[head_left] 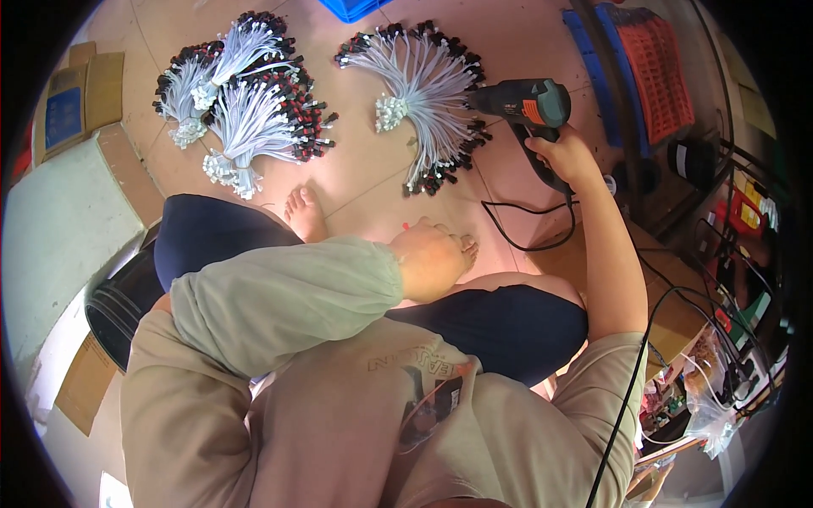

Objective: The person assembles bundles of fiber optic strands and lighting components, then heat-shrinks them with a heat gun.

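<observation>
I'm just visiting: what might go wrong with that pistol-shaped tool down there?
First, the right hand aims the black tool at the fanned bundle of white cables; if it blows hot air, as its shape suggests, it might scorch them. Second, the black cord loops on the floor and could snag, tugging the tool off aim. Third, a bare foot rests on the same floor, so a dropped tool might hurt it.

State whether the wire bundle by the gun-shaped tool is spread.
The wire bundle is spread: black ends fan around clustered white connectors.
</observation>
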Demonstrator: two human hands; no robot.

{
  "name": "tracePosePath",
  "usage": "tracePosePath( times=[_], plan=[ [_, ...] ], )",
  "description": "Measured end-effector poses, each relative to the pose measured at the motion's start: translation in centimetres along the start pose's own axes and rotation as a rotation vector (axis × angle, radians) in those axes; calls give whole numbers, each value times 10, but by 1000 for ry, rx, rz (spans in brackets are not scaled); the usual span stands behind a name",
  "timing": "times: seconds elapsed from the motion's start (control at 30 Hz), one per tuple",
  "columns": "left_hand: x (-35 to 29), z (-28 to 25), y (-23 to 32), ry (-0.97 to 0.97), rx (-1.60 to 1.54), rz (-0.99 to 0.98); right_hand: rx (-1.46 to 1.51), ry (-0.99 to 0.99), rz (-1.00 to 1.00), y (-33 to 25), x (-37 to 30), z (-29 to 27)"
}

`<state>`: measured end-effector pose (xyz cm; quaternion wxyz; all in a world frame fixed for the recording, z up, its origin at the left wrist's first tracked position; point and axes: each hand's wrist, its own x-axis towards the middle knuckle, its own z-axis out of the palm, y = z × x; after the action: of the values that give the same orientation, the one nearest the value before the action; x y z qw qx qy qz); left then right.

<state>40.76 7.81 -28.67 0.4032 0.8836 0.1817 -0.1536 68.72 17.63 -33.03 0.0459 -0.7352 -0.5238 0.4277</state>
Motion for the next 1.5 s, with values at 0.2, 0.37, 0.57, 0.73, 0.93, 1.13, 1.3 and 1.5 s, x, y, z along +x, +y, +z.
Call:
tracePosePath(
  times=[0.2, 0.37, 0.57, 0.73, 0.93, 1.13, 1.3, 1.5],
  plan=[
    [1, -2, 1, -51, -27, -62, -26, -17, 5, -4, -3, 1],
    [0, -5, 0, -43, 3, 6, -15, -27, 0, 1, -2, 2],
    [2, -2, -1, -54, -17, -13, -41, -23, -14, 1, -5, 0],
    [2, 3, -3, -5, -80, -12, -71, -35, 18, -1, -17, -3],
    [2, 3, -2, -20, -16, 7, -148, -60, 53, 10, -22, -2],
    [-1, 0, -2, -25, 26, 28, -58, -70, 76, 18, -27, 3],
    [-4, -2, -1, 7, 8, 37, -69, -115, 102, 19, -27, 3],
    [-4, -4, -1, -33, -2, 40, -96, -69, 108, 26, -22, 3]
  ],
)
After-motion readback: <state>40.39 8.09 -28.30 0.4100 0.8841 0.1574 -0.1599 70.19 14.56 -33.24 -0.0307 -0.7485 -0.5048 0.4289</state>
